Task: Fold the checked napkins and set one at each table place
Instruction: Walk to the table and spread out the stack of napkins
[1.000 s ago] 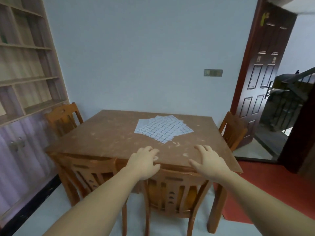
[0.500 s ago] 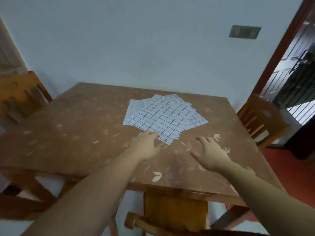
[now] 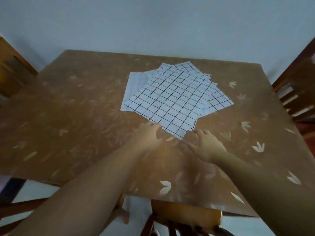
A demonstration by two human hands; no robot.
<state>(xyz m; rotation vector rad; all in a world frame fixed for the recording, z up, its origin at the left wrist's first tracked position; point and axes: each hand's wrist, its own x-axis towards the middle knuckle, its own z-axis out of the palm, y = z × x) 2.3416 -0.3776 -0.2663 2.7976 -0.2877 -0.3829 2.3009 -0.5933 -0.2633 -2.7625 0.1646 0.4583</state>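
A loose, fanned pile of white napkins with a black check lies flat on the brown leaf-patterned table, right of its middle. My left hand rests palm down at the near-left edge of the top napkin, fingertips touching it. My right hand is just off the pile's nearest corner, fingers spread and curled over the table. Neither hand holds anything.
A wooden chair is tucked in under the table's near edge below my arms. Another chair stands at the right side and one at the left. A pale wall runs behind the far edge.
I have come closer and leaned over the table. Both hands moved forward from the near edge to the front of the napkin pile.
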